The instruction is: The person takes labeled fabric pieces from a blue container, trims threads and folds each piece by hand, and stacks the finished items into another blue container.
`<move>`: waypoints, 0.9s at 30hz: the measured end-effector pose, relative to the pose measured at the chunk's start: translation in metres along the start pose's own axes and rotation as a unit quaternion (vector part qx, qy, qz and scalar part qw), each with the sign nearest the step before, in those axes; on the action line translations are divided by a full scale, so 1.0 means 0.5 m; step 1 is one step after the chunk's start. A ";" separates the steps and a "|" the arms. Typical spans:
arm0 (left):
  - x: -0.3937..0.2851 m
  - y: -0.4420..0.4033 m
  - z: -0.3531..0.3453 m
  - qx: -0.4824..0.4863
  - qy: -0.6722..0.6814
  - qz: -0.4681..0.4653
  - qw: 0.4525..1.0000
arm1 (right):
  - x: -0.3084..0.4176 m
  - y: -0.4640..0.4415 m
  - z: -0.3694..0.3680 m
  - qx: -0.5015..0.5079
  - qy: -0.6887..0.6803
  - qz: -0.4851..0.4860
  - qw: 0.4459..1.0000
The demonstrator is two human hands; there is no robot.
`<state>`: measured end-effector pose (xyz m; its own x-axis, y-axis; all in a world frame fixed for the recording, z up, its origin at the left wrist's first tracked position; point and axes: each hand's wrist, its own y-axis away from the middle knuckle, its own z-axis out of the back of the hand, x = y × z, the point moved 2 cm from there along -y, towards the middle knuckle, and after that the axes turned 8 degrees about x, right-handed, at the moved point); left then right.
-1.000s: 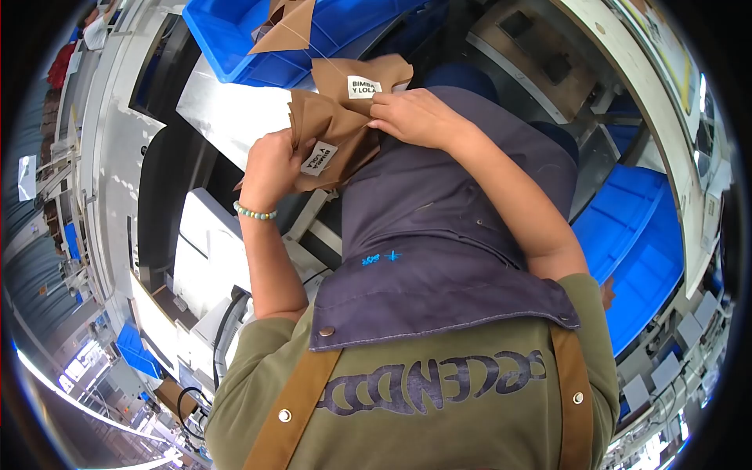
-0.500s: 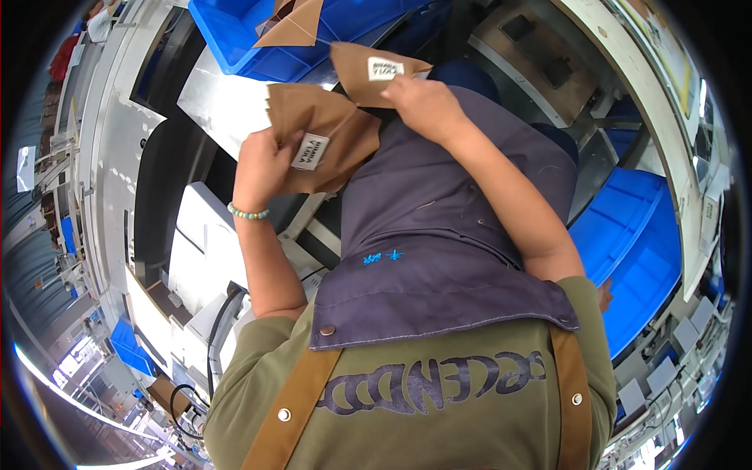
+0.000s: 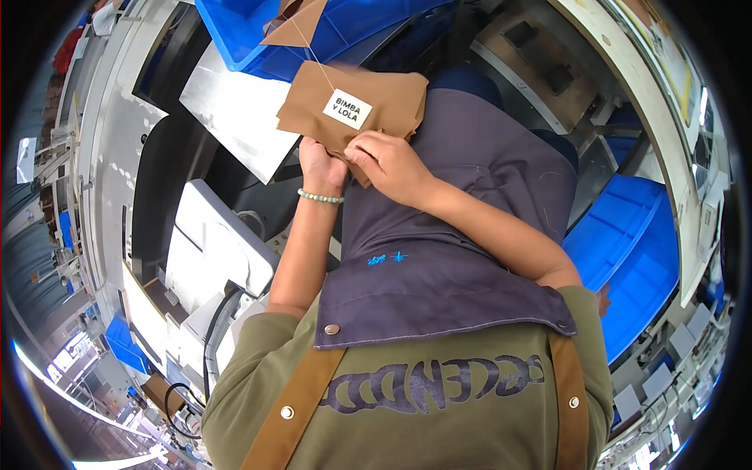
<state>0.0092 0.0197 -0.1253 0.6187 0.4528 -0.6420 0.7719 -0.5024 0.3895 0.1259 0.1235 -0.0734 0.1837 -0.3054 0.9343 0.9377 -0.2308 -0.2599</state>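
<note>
A stack of thin brown pieces (image 3: 301, 107), fabric or leather, lies across my hands above the apron. A white label (image 3: 348, 109) reading "BIMBA Y LOLA" faces up on the top piece. My left hand (image 3: 319, 166), with a beaded bracelet at the wrist, grips the stack's near edge from below; its fingertips are hidden. Beside it, my right hand (image 3: 388, 163) pinches the same near edge with curled fingers. From the top piece a pale thread (image 3: 311, 52) runs up to another brown piece (image 3: 296, 30) at the blue bin.
The blue bin (image 3: 243, 47) stands beyond my hands, next to a pale metal work surface (image 3: 235, 110). White machine housing (image 3: 215, 239) is on the left, with a black cable (image 3: 211, 329). More blue bins (image 3: 627, 235) sit at the right. A brownish metal plate (image 3: 536, 66) is at upper right.
The two brown pieces held apart are now together in one stack. My left hand moved right and slightly down; my right hand moved left and down to meet it. The label now faces up.
</note>
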 end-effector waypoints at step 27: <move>-0.244 0.102 -0.121 0.250 -0.757 0.152 0.585 | -0.049 -0.101 0.086 0.237 0.103 -0.044 0.965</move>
<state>-0.0182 -0.0164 0.0130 -0.4135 -0.6936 -0.5898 0.2875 -0.7142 0.6382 0.0868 0.1821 -0.0725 0.0816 -0.4923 0.8666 0.9853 0.1707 0.0042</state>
